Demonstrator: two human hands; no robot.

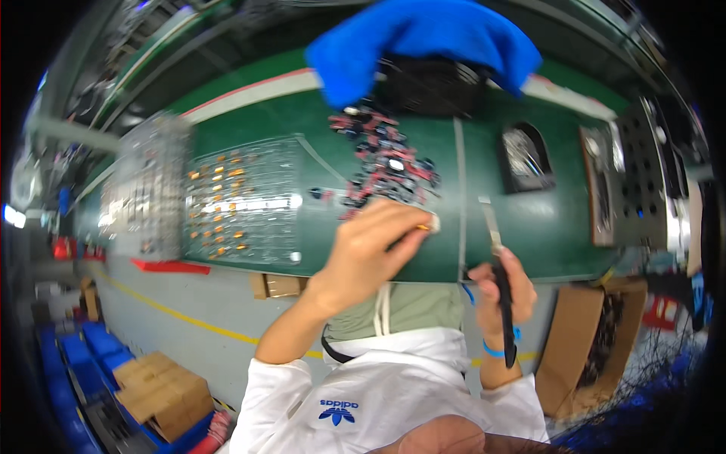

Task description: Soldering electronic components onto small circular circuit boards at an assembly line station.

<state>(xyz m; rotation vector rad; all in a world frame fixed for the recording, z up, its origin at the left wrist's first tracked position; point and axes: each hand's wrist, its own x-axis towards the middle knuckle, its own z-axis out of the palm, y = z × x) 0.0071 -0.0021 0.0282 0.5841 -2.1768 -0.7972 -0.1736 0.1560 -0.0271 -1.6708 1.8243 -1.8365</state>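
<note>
My left hand [374, 246] pinches a small orange part [425, 225] between thumb and fingers, at the near edge of a pile of small red and black components [386, 163] on the green table [529, 219]. My right hand [499, 291] grips a black-handled tool with a flat metal blade [491, 227] that points up over the table's near edge, a hand's width right of the left hand.
A clear plastic tray with rows of orange parts [242, 200] lies left of the pile, with another clear tray [147, 185] further left. A black bin [525, 159] sits right. A blue cloth [423, 38] covers a black object behind. Cardboard boxes [582, 348] stand on the floor.
</note>
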